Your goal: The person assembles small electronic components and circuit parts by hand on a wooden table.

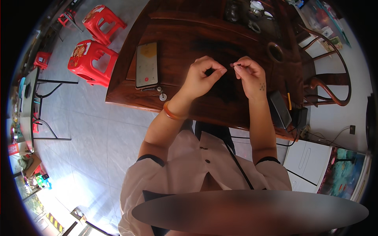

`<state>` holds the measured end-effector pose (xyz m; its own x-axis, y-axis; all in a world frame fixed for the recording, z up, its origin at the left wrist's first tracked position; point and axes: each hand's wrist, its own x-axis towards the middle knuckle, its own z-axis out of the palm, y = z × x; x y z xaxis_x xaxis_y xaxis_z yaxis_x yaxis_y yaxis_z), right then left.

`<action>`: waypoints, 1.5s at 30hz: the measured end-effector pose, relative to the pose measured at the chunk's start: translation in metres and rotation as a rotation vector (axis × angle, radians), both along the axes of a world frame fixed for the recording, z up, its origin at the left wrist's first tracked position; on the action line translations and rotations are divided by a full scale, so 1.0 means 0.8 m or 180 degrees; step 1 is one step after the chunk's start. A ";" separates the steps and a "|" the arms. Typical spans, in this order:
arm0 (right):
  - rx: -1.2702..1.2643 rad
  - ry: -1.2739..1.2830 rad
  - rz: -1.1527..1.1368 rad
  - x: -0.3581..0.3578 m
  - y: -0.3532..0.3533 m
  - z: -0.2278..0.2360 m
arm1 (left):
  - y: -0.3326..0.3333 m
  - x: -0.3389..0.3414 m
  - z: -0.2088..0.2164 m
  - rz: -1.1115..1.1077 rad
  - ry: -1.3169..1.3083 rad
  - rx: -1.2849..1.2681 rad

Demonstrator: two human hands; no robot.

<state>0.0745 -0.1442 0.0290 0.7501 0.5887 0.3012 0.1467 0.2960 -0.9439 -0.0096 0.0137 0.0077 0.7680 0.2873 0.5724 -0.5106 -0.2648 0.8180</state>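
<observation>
Over the dark wooden table (177, 43), both my hands are raised with their fingertips close together but apart. My left hand (202, 76), with an amber-coloured bangle (172, 111) on its wrist, pinches thumb and forefinger together; anything between them is too small to make out. Between the fingertips of my right hand (250, 75) is a small dark piece (232, 65), whose kind I cannot tell. To the left of my left hand a phone (147, 67) lies face up. A round pale tag (163, 96) on a short strap lies by its lower end.
A dark oblong box (280, 109) and a yellow stick (289, 101) lie near the table's right edge. White teaware (256, 7) stands at the far side. Beyond the right edge is a wooden armchair (330, 78); red plastic stools (92, 65) stand at left.
</observation>
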 end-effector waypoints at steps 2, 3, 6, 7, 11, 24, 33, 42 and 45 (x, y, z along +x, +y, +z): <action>0.0195 0.0179 0.0020 0.005 -0.003 -0.003 | 0.001 0.000 -0.001 -0.0054 -0.0039 0.0014; 0.0346 0.0184 0.0037 0.006 -0.005 -0.004 | 0.001 -0.001 -0.001 -0.0114 -0.0069 -0.0029; 0.0544 0.0219 0.0013 0.006 -0.006 -0.004 | 0.001 -0.003 -0.002 -0.0226 -0.0092 -0.0092; 0.0590 0.0251 -0.0021 0.005 -0.006 -0.003 | 0.001 -0.003 -0.002 -0.0269 -0.0085 -0.0112; -0.0002 -0.0698 -0.0430 -0.001 -0.003 0.003 | -0.004 -0.004 0.001 -0.0486 0.0450 -0.0655; -0.0554 -0.2099 -0.0860 -0.017 0.012 0.015 | -0.002 -0.001 -0.004 -0.0477 0.0656 -0.1024; -0.0890 -0.3280 -0.1403 -0.012 0.014 0.018 | -0.006 0.002 0.000 0.0600 -0.0280 0.0491; -0.1053 -0.3642 -0.1665 -0.007 0.014 0.015 | -0.011 0.005 0.000 0.0742 -0.0446 0.0762; -0.1070 -0.3739 -0.1799 -0.009 0.018 0.013 | -0.012 0.007 -0.004 0.0707 -0.0465 0.0755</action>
<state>0.0670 -0.1297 0.0398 0.3125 0.4586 0.8319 0.9370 -0.2927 -0.1907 -0.0040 0.0040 0.0048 0.6068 0.2841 0.7424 -0.5263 -0.5563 0.6431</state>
